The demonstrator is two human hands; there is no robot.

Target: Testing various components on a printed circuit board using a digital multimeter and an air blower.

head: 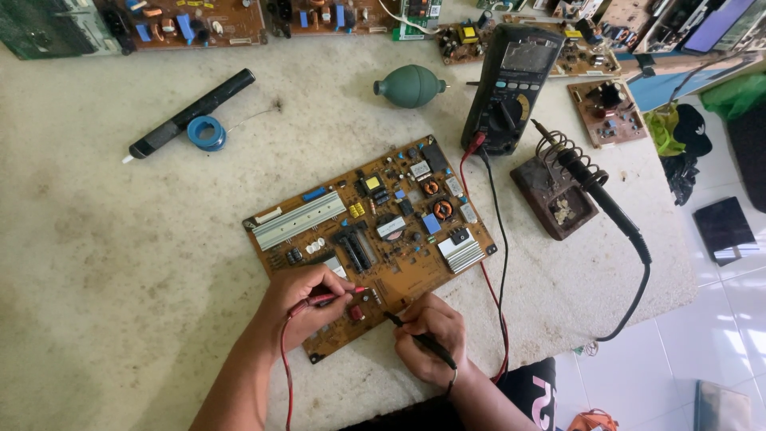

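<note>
I count one brown circuit board (371, 231), two probes above it, one multimeter (511, 84) beyond, one soldering iron (598, 187), one green blower (409, 85).

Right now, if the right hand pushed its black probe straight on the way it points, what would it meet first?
The right hand aims the black probe up-left; its tip already seems to touch the circuit board, though contact is unclear.

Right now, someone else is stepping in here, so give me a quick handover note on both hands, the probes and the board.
Left hand: pinches the red probe, tip down on the circuit board near its front edge.
Right hand: holds the black probe, tip on the board's front edge.
Both leads run to the multimeter behind the board; its screen cannot be read.
Soldering iron rests in its stand, untouched.
Done: both probes placed. Left: reading the meter.
</note>
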